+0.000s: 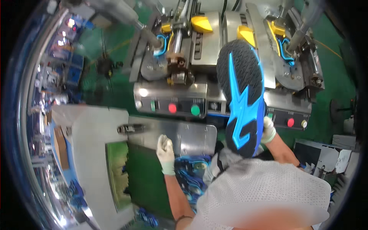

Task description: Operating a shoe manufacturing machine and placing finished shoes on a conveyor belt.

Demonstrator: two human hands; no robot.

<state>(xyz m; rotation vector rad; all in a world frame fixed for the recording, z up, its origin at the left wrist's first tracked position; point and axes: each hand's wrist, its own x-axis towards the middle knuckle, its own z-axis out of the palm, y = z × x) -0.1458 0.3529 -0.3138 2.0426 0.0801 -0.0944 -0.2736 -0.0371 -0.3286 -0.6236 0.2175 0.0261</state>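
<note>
A sports shoe [244, 92] is raised in front of the machine, its black and bright-blue sole facing up. My right hand [268, 130], in a white glove, grips it by the side near the lower end of the sole; some of the fingers are hidden behind the shoe. My left hand [165, 151], gloved too, hovers over the metal shelf [197, 140] with its fingers curled in. Nothing shows in that hand. Below it, beside my left forearm, lie several blue and black shoe parts [189, 172].
Ahead stands a two-station machine with yellow pads [201, 24], metal arms and a panel bearing a red button [172, 108] and a green button [195, 110]. A white table [90, 126] is at left. A grey box [324, 155] stands at right.
</note>
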